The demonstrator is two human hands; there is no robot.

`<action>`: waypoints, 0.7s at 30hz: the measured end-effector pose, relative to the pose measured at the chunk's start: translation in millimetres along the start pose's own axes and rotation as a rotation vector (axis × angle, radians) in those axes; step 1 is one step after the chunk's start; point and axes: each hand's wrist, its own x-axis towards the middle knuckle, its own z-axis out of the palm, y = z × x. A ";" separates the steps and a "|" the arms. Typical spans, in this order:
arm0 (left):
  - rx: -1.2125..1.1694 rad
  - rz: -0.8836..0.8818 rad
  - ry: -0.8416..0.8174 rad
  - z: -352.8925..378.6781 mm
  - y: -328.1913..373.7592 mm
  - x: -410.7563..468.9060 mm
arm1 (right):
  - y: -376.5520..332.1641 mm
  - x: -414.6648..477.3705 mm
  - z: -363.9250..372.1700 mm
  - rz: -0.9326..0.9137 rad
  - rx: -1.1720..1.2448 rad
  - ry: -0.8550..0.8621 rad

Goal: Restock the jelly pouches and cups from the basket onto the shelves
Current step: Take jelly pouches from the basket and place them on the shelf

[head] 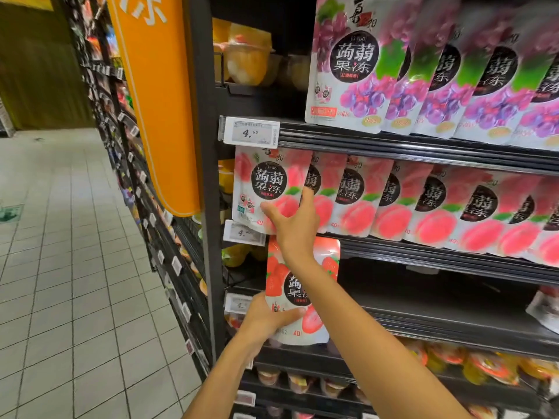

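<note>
My right hand (292,223) grips the lower right corner of the leftmost peach jelly pouch (266,184) at the left end of the middle shelf (438,261). A row of several more peach pouches (423,207) runs to its right. My left hand (266,320) holds a strawberry jelly pouch (298,290) upright in front of the dark shelf (438,325) below, which looks mostly bare. The basket is not in view.
Grape pouches (408,71) fill the top shelf. Jelly cups (248,63) sit behind at upper left and more cups (472,367) on the lower shelves. A price tag (251,133) reads 4.90. An orange sign (157,95) and tiled aisle floor (66,267) lie left.
</note>
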 end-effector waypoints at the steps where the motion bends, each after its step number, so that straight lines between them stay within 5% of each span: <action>1: 0.003 0.004 -0.004 0.0 0.6 -0.2 | 0.6 -0.6 -1.3 -0.018 -0.033 -0.025; 8: 0.013 0.008 0.015 0.2 2.4 0.4 | 4.2 -7.6 -14.0 -0.145 -0.397 0.032; 21: -0.012 -0.012 0.026 -0.1 -3.1 2.5 | 13.9 -1.5 -2.0 -0.161 -0.231 0.036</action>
